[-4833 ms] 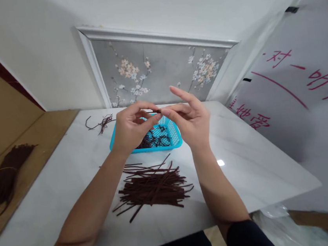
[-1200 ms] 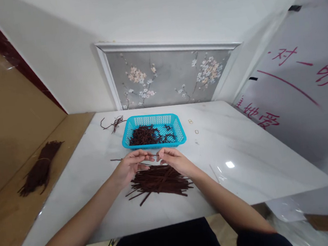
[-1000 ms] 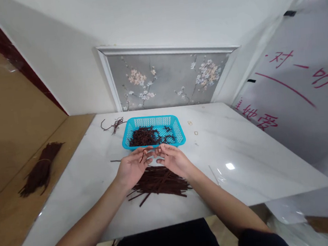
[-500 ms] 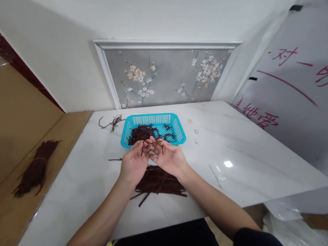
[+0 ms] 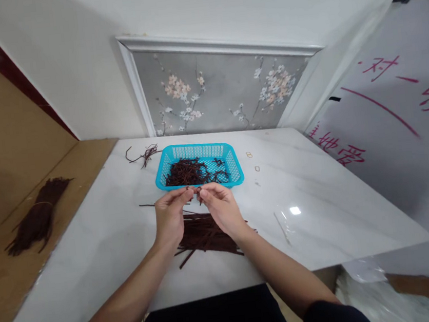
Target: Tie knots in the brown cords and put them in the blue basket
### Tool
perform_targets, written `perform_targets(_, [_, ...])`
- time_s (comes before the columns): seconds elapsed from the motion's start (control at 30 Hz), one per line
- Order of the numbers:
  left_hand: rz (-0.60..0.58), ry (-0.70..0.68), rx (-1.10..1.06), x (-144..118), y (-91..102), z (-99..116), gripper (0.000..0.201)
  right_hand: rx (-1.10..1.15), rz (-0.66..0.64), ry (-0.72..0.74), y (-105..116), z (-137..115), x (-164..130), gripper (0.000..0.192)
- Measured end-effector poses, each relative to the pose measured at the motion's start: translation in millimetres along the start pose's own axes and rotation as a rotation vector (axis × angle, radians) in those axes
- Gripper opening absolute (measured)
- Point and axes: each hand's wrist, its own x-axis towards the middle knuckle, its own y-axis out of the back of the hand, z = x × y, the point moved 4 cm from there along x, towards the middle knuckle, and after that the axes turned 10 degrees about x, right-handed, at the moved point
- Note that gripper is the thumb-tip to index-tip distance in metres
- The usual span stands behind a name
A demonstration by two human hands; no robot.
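Thin dark-brown strips [image 5: 203, 232] are lying in a pile on the glossy white marbled bench [image 5: 321, 211], partly hidden beneath the hands, while one bent strip [image 5: 198, 189] is being held up near the front rim of a blue rectangular plastic mesh basket [image 5: 234, 164]. The left hand [image 5: 170, 218] is pinching it with thumb and fingertips drawn together, and the right hand [image 5: 222, 209] is pinching it just beside, its grip closed too; the strip's exact shape there is staying too small to tell. Judging by the layout, the work is running partway: a heap of short, bent, tangled pieces [image 5: 185, 172] is filling the basket's left side, a few more are lying toward its right, and these are apparently counting as done. The held strip is seemingly awaiting completion, the straight pile is remaining, and a banded dark-brown bundle [image 5: 37, 217] is resting on brown cardboard [image 5: 93, 149] at left, looking untouched.
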Motion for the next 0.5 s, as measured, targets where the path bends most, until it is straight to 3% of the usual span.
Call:
perform_targets(0.27, [0.204, -0.124, 0.161, -1.6, 7.1, -7.0, 0.023, 0.016, -0.007, -0.028, -4.3, 6.7, -1.8, 0.019])
perform_targets(0.5, [0.169, -0.261, 0.341, -7.0, 5.6, -9.0, 0.021, 0.002, 0.130, 0.014, 1.3, 4.2, 3.2, 0.019])
